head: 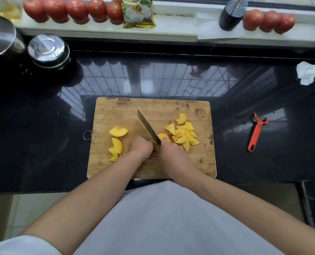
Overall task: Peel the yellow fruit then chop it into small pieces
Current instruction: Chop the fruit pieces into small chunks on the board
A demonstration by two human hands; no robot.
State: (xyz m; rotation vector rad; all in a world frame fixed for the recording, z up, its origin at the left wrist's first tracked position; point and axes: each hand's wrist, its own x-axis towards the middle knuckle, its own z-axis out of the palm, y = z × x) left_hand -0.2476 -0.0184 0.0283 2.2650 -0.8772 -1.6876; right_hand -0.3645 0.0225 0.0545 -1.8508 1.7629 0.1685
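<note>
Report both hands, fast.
Left hand: fingers curled, what it holds is hidden.
Right hand: grips the steel-bladed kitchen knife.

Worn wooden board (199,159); glossy black counter (42,144); shiny metal knife blade (147,126).

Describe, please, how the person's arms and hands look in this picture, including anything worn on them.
Both forearms are bare from the elbow down, with no watch, bracelet, rings or gloves visible on the left hand or right hand. A white short sleeve shows at the lower left edge, on the left upper arm. The person wears a pale grey-white garment over the torso.
</note>
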